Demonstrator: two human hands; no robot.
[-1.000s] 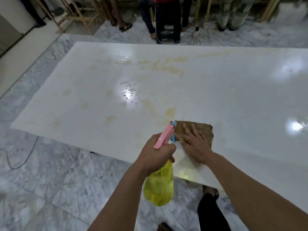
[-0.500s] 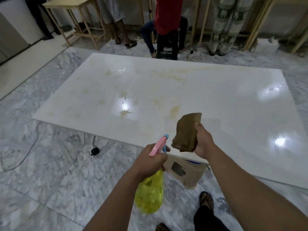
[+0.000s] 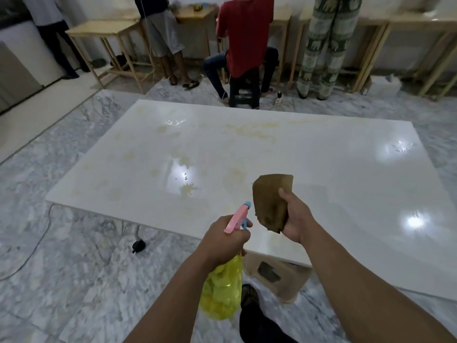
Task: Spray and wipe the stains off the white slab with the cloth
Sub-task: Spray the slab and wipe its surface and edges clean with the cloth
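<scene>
A large glossy white slab (image 3: 309, 169) lies low over the marble floor, with yellowish stains (image 3: 188, 189) spread over its left and far middle parts. My left hand (image 3: 222, 240) grips a yellow spray bottle (image 3: 222, 290) with a pink and blue trigger head, held at the slab's near edge with the nozzle aimed at the slab. My right hand (image 3: 295, 219) holds a brown cloth (image 3: 270, 199) lifted above the slab's near edge, not touching the surface.
Several people (image 3: 244, 35) stand or sit beyond the slab's far edge, by wooden tables (image 3: 103, 33). A cable (image 3: 32, 253) and a black plug (image 3: 138, 245) lie on the floor at left. A cardboard box (image 3: 277, 273) sits under the slab. My foot (image 3: 249, 297) is below.
My right hand lifted the cloth off the slab and holds it in the air. The view pulled back and up, so more of the slab and room shows.
</scene>
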